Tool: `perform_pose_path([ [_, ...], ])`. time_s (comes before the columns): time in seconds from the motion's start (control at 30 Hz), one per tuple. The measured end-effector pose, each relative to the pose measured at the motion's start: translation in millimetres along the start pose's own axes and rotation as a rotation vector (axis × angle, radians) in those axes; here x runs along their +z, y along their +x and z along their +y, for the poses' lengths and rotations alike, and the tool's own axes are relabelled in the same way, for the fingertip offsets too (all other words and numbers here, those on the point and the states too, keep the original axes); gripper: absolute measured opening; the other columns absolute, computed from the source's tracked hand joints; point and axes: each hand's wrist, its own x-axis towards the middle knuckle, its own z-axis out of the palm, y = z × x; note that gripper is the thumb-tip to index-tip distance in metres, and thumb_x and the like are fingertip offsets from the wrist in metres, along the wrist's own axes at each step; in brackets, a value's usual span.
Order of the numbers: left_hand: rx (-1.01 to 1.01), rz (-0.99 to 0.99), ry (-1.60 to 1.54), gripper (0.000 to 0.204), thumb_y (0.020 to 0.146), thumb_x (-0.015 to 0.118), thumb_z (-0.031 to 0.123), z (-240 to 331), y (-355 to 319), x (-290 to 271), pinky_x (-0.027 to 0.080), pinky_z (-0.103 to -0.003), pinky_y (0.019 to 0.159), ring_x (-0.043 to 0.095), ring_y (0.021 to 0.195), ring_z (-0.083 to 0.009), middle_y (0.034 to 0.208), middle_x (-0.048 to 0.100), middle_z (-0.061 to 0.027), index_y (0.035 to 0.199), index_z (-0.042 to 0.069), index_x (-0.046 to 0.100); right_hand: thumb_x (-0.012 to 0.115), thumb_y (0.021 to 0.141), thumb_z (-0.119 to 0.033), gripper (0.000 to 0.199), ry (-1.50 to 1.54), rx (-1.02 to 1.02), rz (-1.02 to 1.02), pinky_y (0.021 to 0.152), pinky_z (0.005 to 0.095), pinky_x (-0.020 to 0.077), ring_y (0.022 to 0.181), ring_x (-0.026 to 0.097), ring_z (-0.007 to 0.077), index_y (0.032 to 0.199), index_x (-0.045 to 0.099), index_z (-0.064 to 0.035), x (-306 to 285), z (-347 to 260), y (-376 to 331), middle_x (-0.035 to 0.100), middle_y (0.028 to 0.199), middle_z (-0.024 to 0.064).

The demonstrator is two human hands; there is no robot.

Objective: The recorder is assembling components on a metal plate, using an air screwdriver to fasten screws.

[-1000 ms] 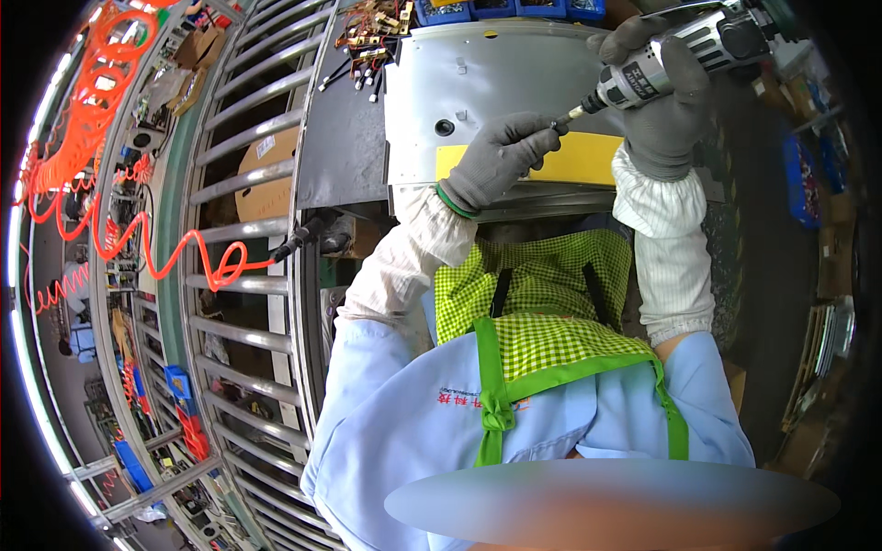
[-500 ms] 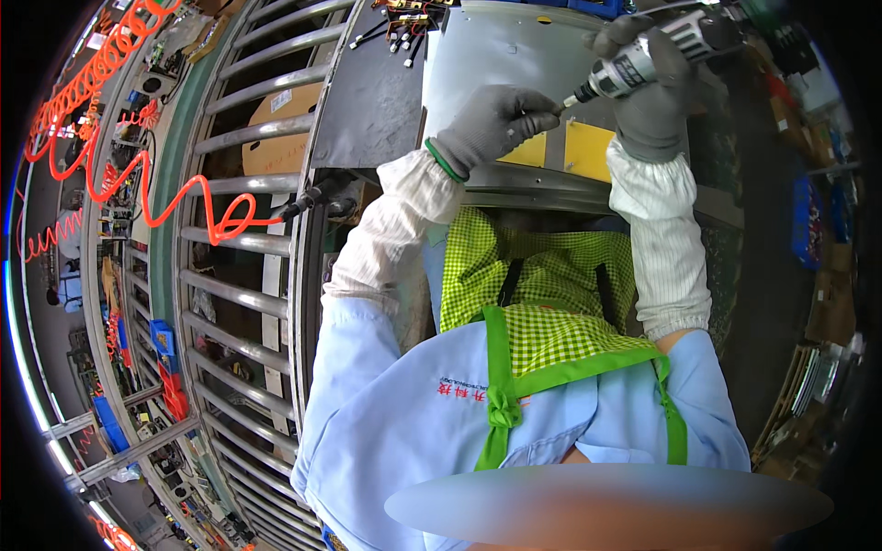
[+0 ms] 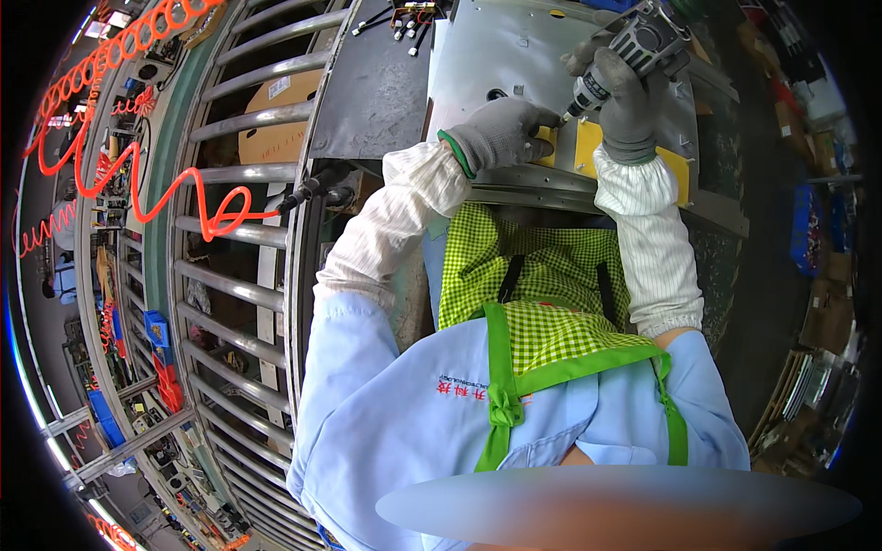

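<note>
My right hand (image 3: pixel 627 115), in a grey glove, grips a silver and black power screwdriver (image 3: pixel 634 57). Its bit end points down and left at a pale metal panel (image 3: pixel 487 55). Beside that tip is my left hand (image 3: pixel 496 135), gloved in grey with a green cuff, resting at the panel's near edge. Its forefinger and thumb are apart, and I make out nothing between them. Yellow pads (image 3: pixel 588 147) lie on the panel's near part, partly covered by my hands. Any screw at the bit is too small to make out.
A dark board (image 3: pixel 372 101) lies left of the panel, with small wired connectors (image 3: pixel 411 32) at its far end. Further left runs a roller conveyor (image 3: pixel 243 225), crossed by a coiled orange air hose (image 3: pixel 175 197). Blue bins (image 3: pixel 808 230) and cardboard boxes (image 3: pixel 830 312) stand at right.
The power screwdriver has swung down and left over the panel in my right hand. My left finger and thumb, close together at the bit before, have parted.
</note>
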Motion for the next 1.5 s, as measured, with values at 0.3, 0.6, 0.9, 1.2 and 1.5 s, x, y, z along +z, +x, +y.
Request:
perform_pose_path([
  [0.3, -0.028, 0.174, 0.302, 0.057, 0.077, 0.078, 0.033, -6, -41, -32, 0.049, -0.039, 0.065, 0.063, 0.071, -0.0280, 0.074, 0.061, -0.0141, 0.124, 0.008, 0.057, 0.056, 0.086, -0.005, 0.033, 0.028, 0.059, -0.049, 0.076, 0.0423, 0.0553, 0.073, 0.064, 0.0225, 0.118, 0.054, 0.0017, -6, -5, -10, 0.063, 0.087, 0.0120],
  [0.6, -0.112, 0.124, 0.249, 0.053, 0.078, 0.079, 0.037, -16, -58, -41, 0.049, -0.036, 0.065, 0.062, 0.069, -0.0243, 0.072, 0.060, -0.0084, 0.120, 0.012, 0.058, 0.060, 0.086, 0.001, 0.022, 0.068, 0.036, -0.091, 0.065, 0.0352, 0.0552, 0.071, 0.064, 0.0191, 0.107, 0.055, -0.0002, -1, -6, -7, 0.066, 0.084, 0.0105],
  [0.9, -0.141, 0.022, 0.109, 0.044, 0.080, 0.077, 0.025, -26, -49, -47, 0.048, -0.032, 0.064, 0.060, 0.068, -0.0160, 0.071, 0.059, -0.0059, 0.118, 0.012, 0.058, 0.053, 0.088, -0.003, 0.028, -0.052, 0.084, 0.010, 0.073, 0.0397, 0.0546, 0.072, 0.062, 0.0205, 0.116, 0.054, 0.0013, 2, 3, -9, 0.063, 0.086, 0.0100],
  [1.2, -0.172, -0.001, 0.113, 0.040, 0.081, 0.076, 0.022, -26, -51, -51, 0.047, -0.032, 0.063, 0.057, 0.064, -0.0149, 0.068, 0.058, -0.0039, 0.115, 0.010, 0.058, 0.055, 0.090, -0.007, 0.026, 0.115, 0.096, -0.037, 0.069, 0.0380, 0.0511, 0.073, 0.061, 0.0202, 0.115, 0.053, 0.0000, 6, 8, -3, 0.064, 0.089, 0.0099],
  [1.5, -0.187, -0.036, 0.173, 0.042, 0.080, 0.077, 0.025, -23, -51, -48, 0.050, -0.035, 0.066, 0.062, 0.068, -0.0209, 0.074, 0.063, -0.0081, 0.113, 0.009, 0.056, 0.063, 0.084, -0.020, 0.033, 0.028, 0.208, 0.081, 0.054, 0.0253, 0.0482, 0.062, 0.060, 0.0162, 0.109, 0.053, -0.0012, 16, -5, -13, 0.062, 0.076, 0.0087],
])
